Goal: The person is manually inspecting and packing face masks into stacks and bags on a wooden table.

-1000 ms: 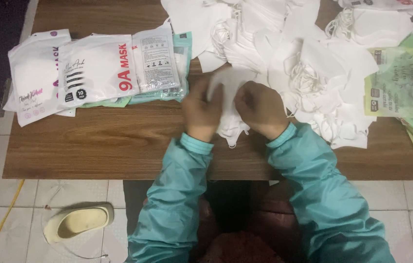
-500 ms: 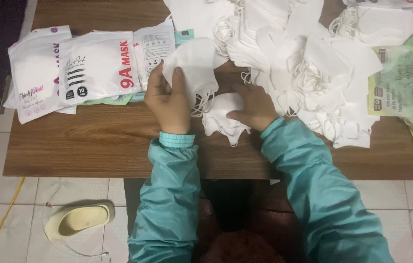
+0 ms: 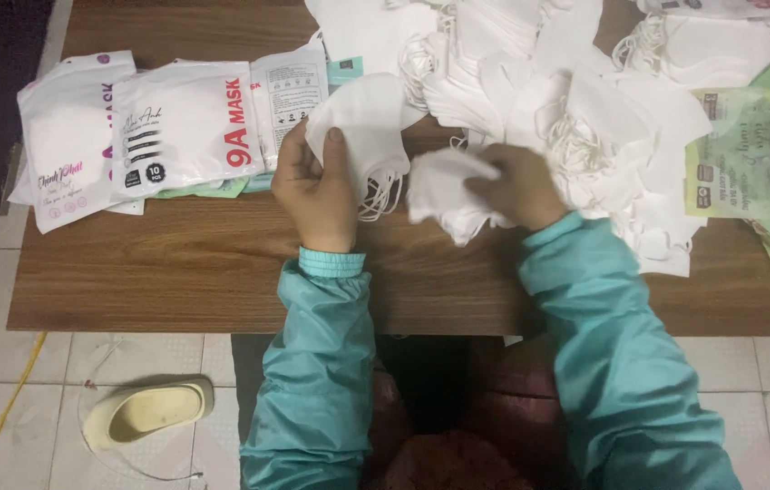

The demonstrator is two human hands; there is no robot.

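I see left hand (image 3: 317, 186) now out to left, gripping one white mask (image 3: 360, 127) lifted clear of small mask bundle (image 3: 444, 195); a second ago both hands sat together on bundle. Right hand (image 3: 512, 186) closed on bundle, pinning it to bench (image 3: 176, 272). Reads as one mask peeled off, headed toward packaged masks (image 3: 185, 122) at left. Big loose mask heap (image 3: 566, 82) cut off at top edge. Right fingertips buried in fabric; bundle count probably several, unclear. Green packets (image 3: 752, 163) cropped at right.

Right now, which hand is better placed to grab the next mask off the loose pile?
Right hand, probably: it rests on a mask beside the loose pile. Left hand already holds a mask, nearer the packets.
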